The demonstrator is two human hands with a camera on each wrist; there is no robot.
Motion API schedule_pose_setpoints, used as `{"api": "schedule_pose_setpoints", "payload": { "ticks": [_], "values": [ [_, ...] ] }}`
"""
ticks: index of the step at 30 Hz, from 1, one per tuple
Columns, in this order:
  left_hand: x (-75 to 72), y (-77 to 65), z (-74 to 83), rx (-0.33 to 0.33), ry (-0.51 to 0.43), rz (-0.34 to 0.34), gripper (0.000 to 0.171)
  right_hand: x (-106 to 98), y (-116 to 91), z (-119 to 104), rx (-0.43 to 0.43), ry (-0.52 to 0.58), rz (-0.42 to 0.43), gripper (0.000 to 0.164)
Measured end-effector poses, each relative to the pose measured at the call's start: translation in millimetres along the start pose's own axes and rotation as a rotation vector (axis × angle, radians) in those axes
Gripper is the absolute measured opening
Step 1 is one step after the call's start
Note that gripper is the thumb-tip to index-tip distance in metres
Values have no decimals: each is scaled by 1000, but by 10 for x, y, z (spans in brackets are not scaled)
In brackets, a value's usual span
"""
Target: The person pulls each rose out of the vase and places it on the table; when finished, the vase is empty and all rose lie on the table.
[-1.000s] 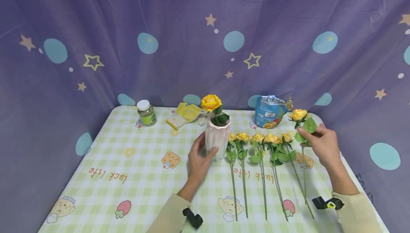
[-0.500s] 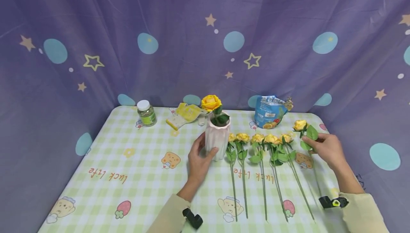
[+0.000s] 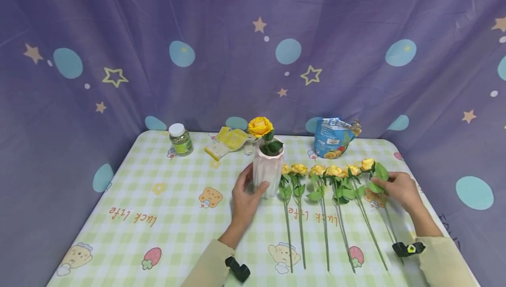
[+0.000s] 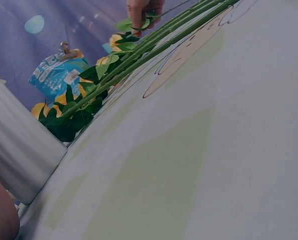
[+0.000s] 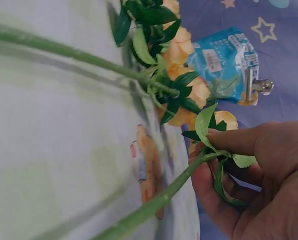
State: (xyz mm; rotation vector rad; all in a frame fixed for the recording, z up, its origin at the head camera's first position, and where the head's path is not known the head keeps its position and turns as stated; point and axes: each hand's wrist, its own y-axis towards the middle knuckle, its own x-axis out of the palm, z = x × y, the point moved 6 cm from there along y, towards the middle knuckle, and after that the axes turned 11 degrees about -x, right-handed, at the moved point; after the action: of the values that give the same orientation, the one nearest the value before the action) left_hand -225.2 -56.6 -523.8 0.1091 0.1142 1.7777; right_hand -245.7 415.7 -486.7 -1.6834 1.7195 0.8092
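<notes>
A pale fluted vase (image 3: 267, 173) stands upright with one deep-yellow rose (image 3: 261, 127) in it. My left hand (image 3: 246, 197) grips the vase from its left side, thumb across the front. At the right, my right hand (image 3: 401, 189) pinches the stem of a light-yellow rose (image 3: 367, 164) just below its bloom, among the leaves. In the right wrist view the thumb and fingers close round that green stem (image 5: 181, 181). Several more yellow roses (image 3: 325, 217) lie in a row between the vase and my right hand, blooms toward the back.
Behind the roses stands a blue pouch (image 3: 333, 138) with a metal clip (image 5: 259, 86). A white-lidded jar (image 3: 181, 139) is at the back left, beside a yellow-and-white cloth item (image 3: 229, 141). The checked tablecloth (image 3: 130, 181) ends at a purple curtain (image 3: 221, 23).
My right hand moves the rose right, then lowers it and brings it slightly left beside the row; its stem now lies apart from the neighbouring stem. My left hand stays on the vase.
</notes>
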Motion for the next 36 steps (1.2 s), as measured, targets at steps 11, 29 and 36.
{"api": "schedule_pose_setpoints", "payload": {
  "ticks": [11, 29, 36],
  "values": [
    [7, -4, -7, 11, 8, -6, 69, 130, -28, 137, -21, -42, -74, 47],
    [-2, -17, 20, -20, 17, -1, 70, 56, -63, 92, 18, -40, -49, 57],
    [5, -16, 15, -19, 9, -5, 71, -11, -121, -5, -19, -50, 62, 73]
  ]
}}
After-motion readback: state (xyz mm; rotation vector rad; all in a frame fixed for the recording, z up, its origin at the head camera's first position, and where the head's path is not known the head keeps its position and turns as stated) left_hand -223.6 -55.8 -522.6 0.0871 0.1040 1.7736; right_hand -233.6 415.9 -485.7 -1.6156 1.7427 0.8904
